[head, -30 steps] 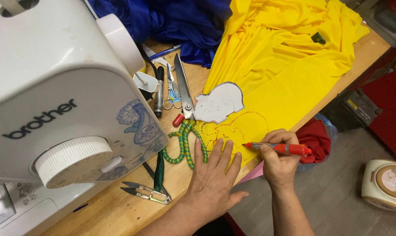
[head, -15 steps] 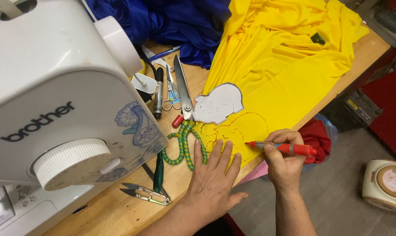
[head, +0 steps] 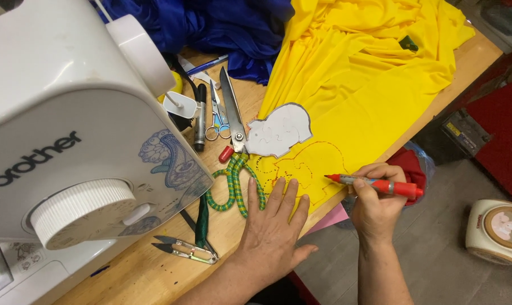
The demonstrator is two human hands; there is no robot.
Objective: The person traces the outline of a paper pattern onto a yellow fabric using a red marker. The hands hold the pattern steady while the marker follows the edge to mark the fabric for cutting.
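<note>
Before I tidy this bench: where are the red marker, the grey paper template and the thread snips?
red marker (head: 380, 184), head view, mid barrel.
grey paper template (head: 278, 133), head view, centre.
thread snips (head: 183, 249), head view, metal body.

blocked left: bulky white plastic sewing machine (head: 69, 130) | mid: large steel scissors (head: 231, 110), green-yellow braided cord (head: 236, 186) | free: bare wooden worktop (head: 137, 271) near front edge

Single head-worn view, looking steeply down, close over wooden table (head: 154, 271), sewing machine (head: 69, 130) at left
</note>
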